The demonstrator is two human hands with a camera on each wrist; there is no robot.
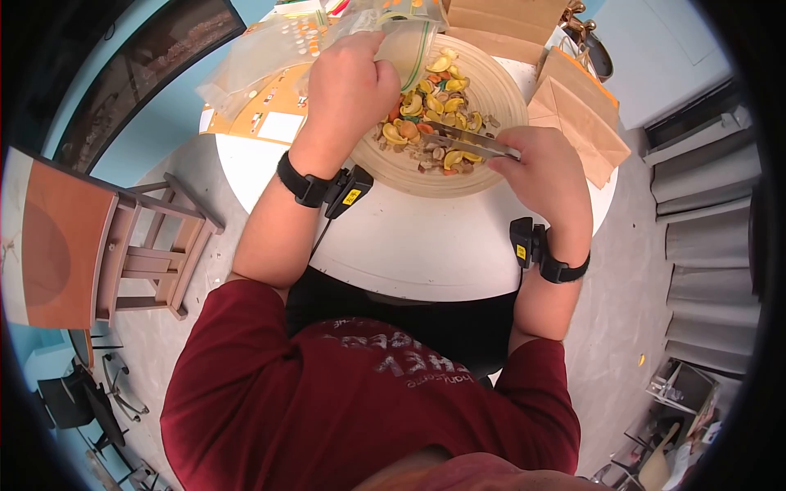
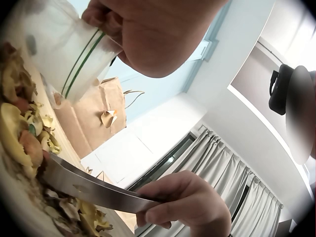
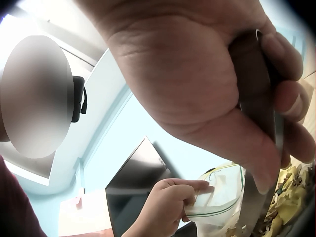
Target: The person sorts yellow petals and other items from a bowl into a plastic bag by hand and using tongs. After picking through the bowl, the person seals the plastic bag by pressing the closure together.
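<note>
My left hand pinches the edge of a clear zip bag with a green stripe along its mouth, held over the far left of a round wooden tray. My right hand grips metal tongs between thumb and fingers. The tong tips reach down into a pile of dried pieces on the tray, yellow shell-like curls mixed with orange and brown bits. In the left wrist view, the tips lie right at an orange piece. The right wrist view shows the tongs running along the palm.
Other clear plastic bags lie at the table's back left, over an orange printed sheet. Brown paper bags stand at the right and behind the tray. The white table curves close to the person's body. A wooden stool stands left.
</note>
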